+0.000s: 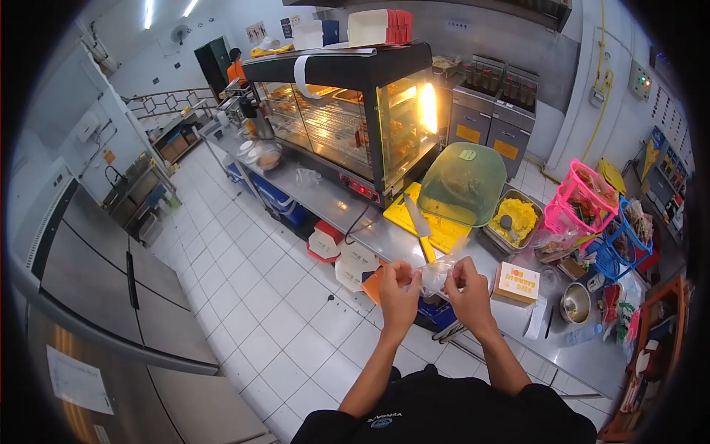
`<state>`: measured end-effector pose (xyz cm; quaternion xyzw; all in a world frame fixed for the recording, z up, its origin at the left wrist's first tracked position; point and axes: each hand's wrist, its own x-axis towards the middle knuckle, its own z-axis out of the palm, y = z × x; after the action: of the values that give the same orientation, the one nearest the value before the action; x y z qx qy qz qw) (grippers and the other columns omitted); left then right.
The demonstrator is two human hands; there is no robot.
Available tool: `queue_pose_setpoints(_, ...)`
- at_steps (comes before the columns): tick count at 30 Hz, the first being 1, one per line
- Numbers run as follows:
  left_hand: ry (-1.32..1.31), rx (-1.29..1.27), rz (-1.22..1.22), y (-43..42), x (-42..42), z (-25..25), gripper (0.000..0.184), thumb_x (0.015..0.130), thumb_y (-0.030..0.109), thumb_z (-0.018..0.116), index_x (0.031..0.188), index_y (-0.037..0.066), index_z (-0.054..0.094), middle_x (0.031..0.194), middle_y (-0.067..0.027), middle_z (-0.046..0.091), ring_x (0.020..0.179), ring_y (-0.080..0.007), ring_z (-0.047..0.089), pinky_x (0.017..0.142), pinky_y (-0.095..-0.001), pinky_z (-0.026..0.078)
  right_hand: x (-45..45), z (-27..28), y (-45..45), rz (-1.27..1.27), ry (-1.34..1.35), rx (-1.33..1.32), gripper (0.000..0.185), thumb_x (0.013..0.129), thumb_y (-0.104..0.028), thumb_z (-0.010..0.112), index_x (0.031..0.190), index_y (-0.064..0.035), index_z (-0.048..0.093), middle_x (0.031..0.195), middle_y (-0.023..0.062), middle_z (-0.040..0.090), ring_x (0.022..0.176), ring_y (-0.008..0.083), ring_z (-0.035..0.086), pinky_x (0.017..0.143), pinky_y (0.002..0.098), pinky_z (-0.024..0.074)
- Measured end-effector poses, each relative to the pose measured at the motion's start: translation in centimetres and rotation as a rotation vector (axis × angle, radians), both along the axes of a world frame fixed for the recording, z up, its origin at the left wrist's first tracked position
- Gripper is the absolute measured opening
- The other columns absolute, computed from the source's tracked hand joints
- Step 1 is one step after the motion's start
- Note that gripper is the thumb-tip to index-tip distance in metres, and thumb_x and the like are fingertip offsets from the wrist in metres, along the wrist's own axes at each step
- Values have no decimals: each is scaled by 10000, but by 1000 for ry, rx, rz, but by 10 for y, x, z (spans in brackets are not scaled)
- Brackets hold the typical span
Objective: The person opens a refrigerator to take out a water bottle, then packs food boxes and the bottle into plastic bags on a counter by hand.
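A clear plastic bag (438, 277) is stretched between my two hands, above the near edge of the steel counter. My left hand (401, 290) pinches its left side with thumb and fingers. On the other side my right hand (467, 287) pinches it the same way. Just beyond lies a knife (419, 222) with a yellow handle, on a yellow cutting board (449, 235). A small white and orange box (517, 283) stands to the right of my right hand. Whether anything is inside the bag cannot be made out.
A lit glass warming cabinet (347, 118) stands on the counter beyond. Near the board are a green translucent tub (464, 181), a metal pan of yellow food (515, 220), a pink basket (584, 196) and a steel bowl (575, 302). Cartons (356, 268) sit below the counter. A person in orange (236, 72) is far back.
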<state>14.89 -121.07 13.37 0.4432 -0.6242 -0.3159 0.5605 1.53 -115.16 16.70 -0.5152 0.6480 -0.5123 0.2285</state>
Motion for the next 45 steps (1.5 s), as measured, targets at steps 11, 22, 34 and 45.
queue_pose_setpoints(11, -67, -110, -68, -18, 1, -31, 117, 852, -2, 673, 841, 19, 558, 687, -26, 528, 655, -111, 531, 609, -285, 426, -8, -7, -33, -137, 297, 2, 124, 841, -18, 607, 803, 22, 496, 719, 216, 571, 670, 407, 584, 612, 448, 447)
queue_pose_setpoints(22, -18, -74, 92, -37, 38, -9, 139, 832, -26, 655, 929, 5, 560, 708, -61, 526, 577, -143, 470, 554, -307, 406, 10, -5, -39, -163, 244, 24, 134, 848, -46, 631, 841, 10, 510, 639, 204, 553, 594, 363, 587, 585, 435, 449)
queue_pose_setpoints(34, 943, 618, -485, -32, 17, -22, 104, 1046, 112, 528, 1135, 59, 538, 1038, -30, 586, 905, -97, 595, 829, -242, 539, 2, -50, -73, -105, -174, 29, 173, 914, -52, 645, 844, -35, 488, 646, 15, 514, 525, 106, 529, 490, 274, 436)
queue_pose_setpoints(45, 339, 498, -823, -44, 47, -68, 274, 1024, 229, 620, 810, 122, 486, 747, 92, 426, 671, -2, 374, 580, -186, 308, 12, -29, -61, -68, -657, 82, 67, 936, -36, 623, 996, -17, 601, 753, 22, 616, 663, 105, 606, 561, 233, 501)
